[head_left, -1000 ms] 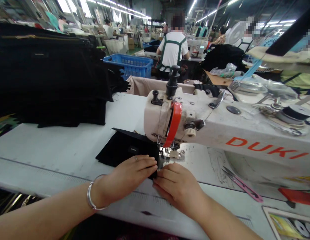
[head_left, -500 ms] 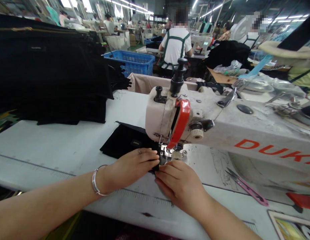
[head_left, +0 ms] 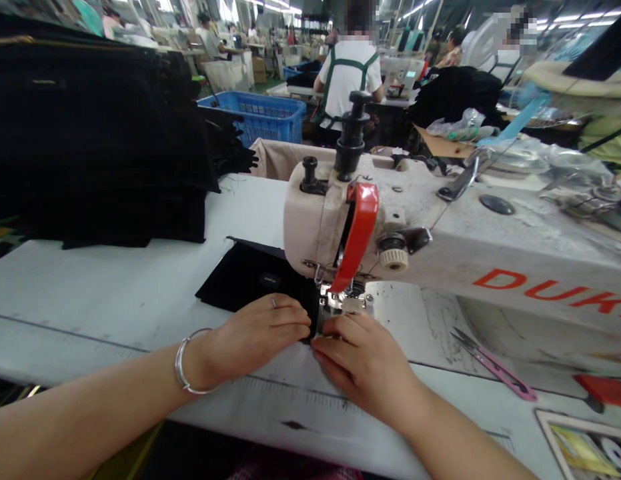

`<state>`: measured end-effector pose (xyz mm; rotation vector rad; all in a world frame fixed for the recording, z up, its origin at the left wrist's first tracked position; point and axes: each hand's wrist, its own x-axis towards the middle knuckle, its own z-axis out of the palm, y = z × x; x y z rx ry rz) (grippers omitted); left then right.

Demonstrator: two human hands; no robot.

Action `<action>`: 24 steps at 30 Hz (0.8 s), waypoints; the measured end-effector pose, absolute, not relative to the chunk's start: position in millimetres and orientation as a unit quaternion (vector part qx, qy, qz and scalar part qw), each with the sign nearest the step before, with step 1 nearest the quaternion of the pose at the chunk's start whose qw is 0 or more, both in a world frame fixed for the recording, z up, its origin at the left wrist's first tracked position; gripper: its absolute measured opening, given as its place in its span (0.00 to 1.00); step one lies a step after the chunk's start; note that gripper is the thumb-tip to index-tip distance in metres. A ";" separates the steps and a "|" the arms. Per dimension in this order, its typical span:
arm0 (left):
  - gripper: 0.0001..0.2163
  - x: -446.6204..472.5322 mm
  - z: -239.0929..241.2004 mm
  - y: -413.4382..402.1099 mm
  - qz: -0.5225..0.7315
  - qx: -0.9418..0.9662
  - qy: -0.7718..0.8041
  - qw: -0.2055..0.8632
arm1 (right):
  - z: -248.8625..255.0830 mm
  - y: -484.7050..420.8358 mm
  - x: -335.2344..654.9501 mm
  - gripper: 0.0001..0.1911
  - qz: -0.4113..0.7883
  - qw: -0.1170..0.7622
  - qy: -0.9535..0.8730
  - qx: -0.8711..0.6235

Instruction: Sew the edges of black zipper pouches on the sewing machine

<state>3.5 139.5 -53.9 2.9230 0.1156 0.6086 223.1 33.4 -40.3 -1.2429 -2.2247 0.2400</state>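
A piece of black fabric [head_left: 245, 270] with a small label lies flat on the sewing table, its right edge at the presser foot [head_left: 333, 303] of the sewing machine [head_left: 320, 207]. My left hand [head_left: 267, 327], with a ring and a silver bangle, rests over the near part of the fabric, fingers together and bent down onto it; its thumb is hidden. Close by on the right, my right hand [head_left: 363, 353] is closed in a pinch at the fabric's near corner, just in front of the foot. The fingertips hide most of that corner.
A tall stack of black fabric pieces [head_left: 100, 147] stands at the left. Pink-handled thread snips [head_left: 500, 373] lie right of my right hand, under the machine arm. Behind the table are a blue crate [head_left: 275, 120] and a person in a white shirt [head_left: 347, 80].
My left hand has drawn slightly left, away from the presser foot. The right hand's fingers look more bent. The whole view has shifted a little; the fabric lies nearly the same.
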 end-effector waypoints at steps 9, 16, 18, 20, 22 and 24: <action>0.11 7.7 -52.3 152.2 0.179 0.981 0.037 0.062 | -41.1 31.4 220.8 0.13 0.079 0.278 -0.831 -0.475; 0.08 19.8 -40.0 166.9 0.206 0.974 0.056 0.073 | -42.7 36.0 221.8 0.15 0.067 0.261 -0.820 -0.505; 0.08 23.8 -37.5 171.5 0.209 0.971 0.064 0.093 | -43.0 36.5 221.3 0.15 0.068 0.259 -0.815 -0.514; 0.09 27.3 -36.5 176.3 0.204 0.969 0.081 0.115 | -43.7 36.6 220.9 0.17 0.071 0.253 -0.814 -0.518; 0.10 30.1 -36.7 181.1 0.197 0.966 0.109 0.127 | -44.7 36.7 221.0 0.18 0.074 0.246 -0.815 -0.520; 0.10 32.1 -37.7 185.3 0.195 0.963 0.131 0.129 | -45.6 37.0 221.3 0.18 0.074 0.244 -0.815 -0.520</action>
